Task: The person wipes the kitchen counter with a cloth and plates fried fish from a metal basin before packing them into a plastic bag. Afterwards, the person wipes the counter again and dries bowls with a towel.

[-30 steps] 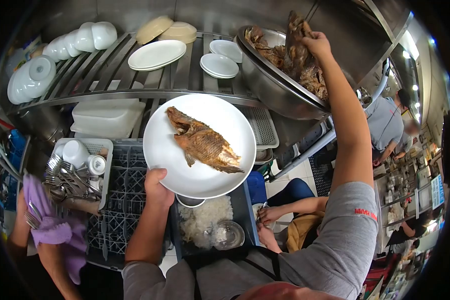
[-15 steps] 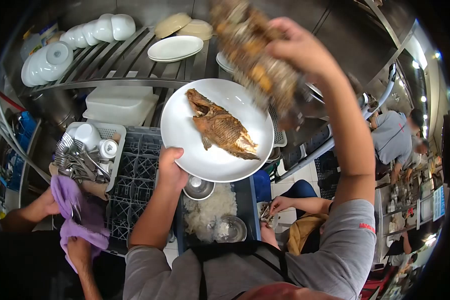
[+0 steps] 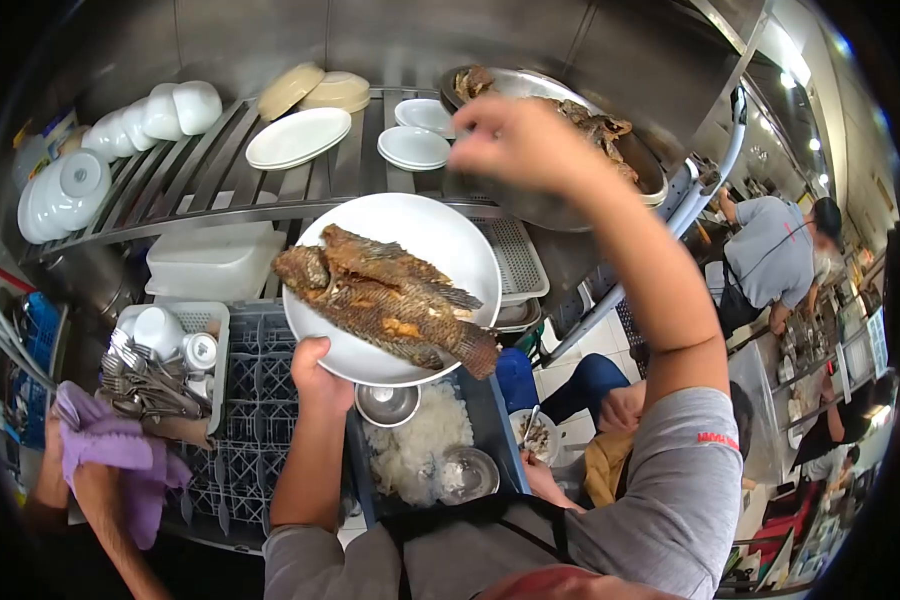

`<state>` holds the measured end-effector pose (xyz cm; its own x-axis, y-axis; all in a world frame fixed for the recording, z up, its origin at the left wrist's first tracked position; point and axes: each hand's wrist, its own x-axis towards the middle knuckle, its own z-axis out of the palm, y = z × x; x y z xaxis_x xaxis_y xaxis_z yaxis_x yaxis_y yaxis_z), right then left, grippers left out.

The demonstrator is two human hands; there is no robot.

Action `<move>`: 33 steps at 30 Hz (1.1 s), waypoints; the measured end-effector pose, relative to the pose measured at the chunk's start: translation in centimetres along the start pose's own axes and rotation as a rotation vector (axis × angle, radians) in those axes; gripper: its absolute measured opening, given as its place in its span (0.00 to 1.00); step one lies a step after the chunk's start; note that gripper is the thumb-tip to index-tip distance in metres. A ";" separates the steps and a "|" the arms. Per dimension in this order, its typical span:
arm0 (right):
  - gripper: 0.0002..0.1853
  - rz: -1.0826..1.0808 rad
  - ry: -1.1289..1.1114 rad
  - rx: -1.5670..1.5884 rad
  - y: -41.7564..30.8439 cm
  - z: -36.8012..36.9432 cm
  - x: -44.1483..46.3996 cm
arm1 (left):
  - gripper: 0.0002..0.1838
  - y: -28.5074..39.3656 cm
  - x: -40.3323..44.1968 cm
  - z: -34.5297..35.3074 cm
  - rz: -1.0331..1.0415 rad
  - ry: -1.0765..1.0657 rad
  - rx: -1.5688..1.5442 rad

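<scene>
My left hand (image 3: 322,378) grips the near left rim of a large white plate (image 3: 440,225). On it lies a fried whole fish (image 3: 385,315), its tail reaching over the right rim. A second fried fish (image 3: 390,262) shows behind and partly under it. My right hand (image 3: 515,145), slightly blurred, is raised beyond the plate with its fingers bent and apart; nothing shows in it. Just past this hand, a metal pan (image 3: 655,190) holds several more fried fish pieces (image 3: 600,130). My forearm hides part of the pan.
White bowls (image 3: 80,190) and small plates (image 3: 415,147) stand on the slatted rack (image 3: 210,165). Below are a cutlery basket (image 3: 220,330), a grey dish crate (image 3: 255,400) and a bin of rice (image 3: 425,425). Left, another person's hands hold a purple cloth (image 3: 120,455). Right, a person holds a bowl (image 3: 538,440).
The fish from my right hand now lies on the plate over the first fish. My right hand has let go and moved left and down. The view has shifted right, showing the pan.
</scene>
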<state>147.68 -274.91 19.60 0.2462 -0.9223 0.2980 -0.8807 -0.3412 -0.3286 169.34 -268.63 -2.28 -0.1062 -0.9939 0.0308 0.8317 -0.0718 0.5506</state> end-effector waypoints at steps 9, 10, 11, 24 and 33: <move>0.24 0.687 0.086 -0.405 24.3 -7.3 5.1 | 0.32 1.3 -0.5 -2.0 0.043 0.026 0.050; 0.25 0.678 0.088 -0.428 26.3 -7.0 5.5 | 0.31 1.5 -0.6 -2.0 0.041 0.037 0.036; 0.26 0.753 0.024 -0.380 26.3 -6.6 5.7 | 0.31 1.6 -0.6 -1.9 0.052 0.061 0.041; 0.15 0.565 0.409 -0.144 27.7 -4.9 6.5 | 0.31 0.8 -0.6 -1.8 0.049 0.102 0.080; 0.14 0.122 0.715 -0.299 17.1 -10.4 6.5 | 0.34 -0.4 -0.6 -2.0 -0.034 0.049 0.056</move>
<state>130.02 -284.84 25.23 -0.0906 -0.5751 0.8131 -0.9813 -0.0877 -0.1713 170.18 -268.19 -4.15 -0.1062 -0.9939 -0.0285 0.7961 -0.1022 0.5965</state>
